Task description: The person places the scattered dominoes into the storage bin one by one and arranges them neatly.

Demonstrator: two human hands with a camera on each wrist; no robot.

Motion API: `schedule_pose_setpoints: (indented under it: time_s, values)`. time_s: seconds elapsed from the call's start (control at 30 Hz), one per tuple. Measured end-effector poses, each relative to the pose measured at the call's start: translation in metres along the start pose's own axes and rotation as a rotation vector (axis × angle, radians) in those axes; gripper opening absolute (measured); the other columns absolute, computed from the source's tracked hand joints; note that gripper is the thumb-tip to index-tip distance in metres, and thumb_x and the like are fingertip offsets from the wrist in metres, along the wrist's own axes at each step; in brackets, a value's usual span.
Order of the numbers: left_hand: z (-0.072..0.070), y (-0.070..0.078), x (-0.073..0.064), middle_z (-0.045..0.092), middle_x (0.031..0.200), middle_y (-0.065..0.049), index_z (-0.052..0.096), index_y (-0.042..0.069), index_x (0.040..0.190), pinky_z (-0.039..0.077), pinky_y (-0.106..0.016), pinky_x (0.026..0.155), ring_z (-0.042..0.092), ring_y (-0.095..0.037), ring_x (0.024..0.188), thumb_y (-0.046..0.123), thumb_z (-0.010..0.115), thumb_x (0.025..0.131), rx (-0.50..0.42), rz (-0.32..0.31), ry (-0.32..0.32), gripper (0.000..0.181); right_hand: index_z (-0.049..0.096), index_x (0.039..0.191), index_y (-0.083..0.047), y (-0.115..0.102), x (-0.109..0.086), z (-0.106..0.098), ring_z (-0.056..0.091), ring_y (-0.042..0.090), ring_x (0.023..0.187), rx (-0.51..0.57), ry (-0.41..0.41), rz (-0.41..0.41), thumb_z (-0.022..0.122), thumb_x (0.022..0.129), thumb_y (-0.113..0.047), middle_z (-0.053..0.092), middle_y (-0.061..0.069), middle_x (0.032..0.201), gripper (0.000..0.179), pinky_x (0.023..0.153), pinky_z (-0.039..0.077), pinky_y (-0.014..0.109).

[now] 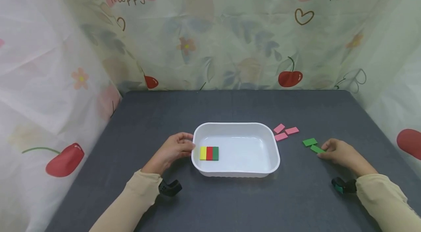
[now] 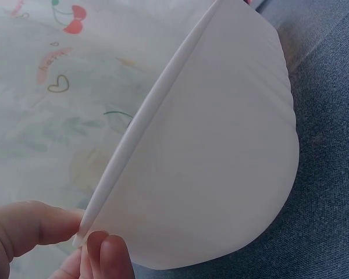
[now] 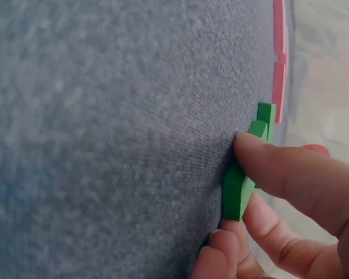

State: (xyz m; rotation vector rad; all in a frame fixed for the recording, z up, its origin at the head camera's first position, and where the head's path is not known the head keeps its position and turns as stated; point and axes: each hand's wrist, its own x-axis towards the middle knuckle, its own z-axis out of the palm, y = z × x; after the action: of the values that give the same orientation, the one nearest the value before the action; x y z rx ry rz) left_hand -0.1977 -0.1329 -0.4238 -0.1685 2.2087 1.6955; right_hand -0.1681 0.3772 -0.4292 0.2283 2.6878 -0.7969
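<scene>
My left hand [image 1: 171,152] pinches the left rim of a white plastic tray [image 1: 235,125]; in the left wrist view thumb and fingers lie on either side of that rim [image 2: 136,119]. Inside the tray, toward its left end, a yellow block [image 1: 203,153], a red block [image 1: 209,153] and a dark green block [image 1: 215,153] lie side by side in a row. Off to the right, my right hand [image 1: 340,155] pinches a flat green block [image 3: 236,192] between thumb and fingers, low over the tabletop. Its corner meets a second green block [image 1: 310,142].
Three pink blocks [image 1: 291,130] lie just past the tray's right end. Everything stands on a dark grey cloth-covered table [image 1: 230,206]. Printed curtains [image 1: 223,42] hang behind the table and along both sides.
</scene>
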Motion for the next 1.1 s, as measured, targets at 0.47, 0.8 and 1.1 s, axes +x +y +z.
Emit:
schedule_pose_setpoints:
  time_s: [0.47,0.8,1.1]
  values:
    - [0.001,0.000,0.001,0.066,0.100,-0.014,0.056,0.005,0.123,0.058,-0.032,0.080,0.064,-0.019,0.081,0.011,0.069,0.088,-0.009,-0.013,0.000,0.039,0.044,0.107,0.010,-0.009,-0.008,0.004,0.057,0.017,0.078,0.070,-0.102,-0.053,0.076,0.082,-0.022,0.060,0.014,0.088,0.051,0.067,0.054,0.036]
    - [-0.001,0.002,0.001,0.066,0.101,-0.014,0.056,0.005,0.123,0.057,-0.031,0.080,0.064,-0.019,0.081,0.011,0.069,0.088,-0.014,-0.017,-0.002,0.038,0.036,0.124,0.014,-0.012,-0.006,0.004,0.055,0.015,0.074,0.074,-0.091,-0.075,0.074,0.083,-0.011,0.061,0.009,0.085,0.061,0.064,0.052,0.033]
    - [0.000,-0.001,0.001,0.067,0.098,-0.013,0.056,0.004,0.123,0.058,-0.031,0.078,0.064,-0.019,0.080,0.010,0.069,0.087,-0.007,-0.005,0.002,0.038,0.040,0.123,0.013,-0.013,-0.002,0.005,0.054,0.015,0.072,0.055,-0.088,-0.069,0.074,0.081,-0.010,0.060,0.006,0.082,0.059,0.063,0.051,0.033]
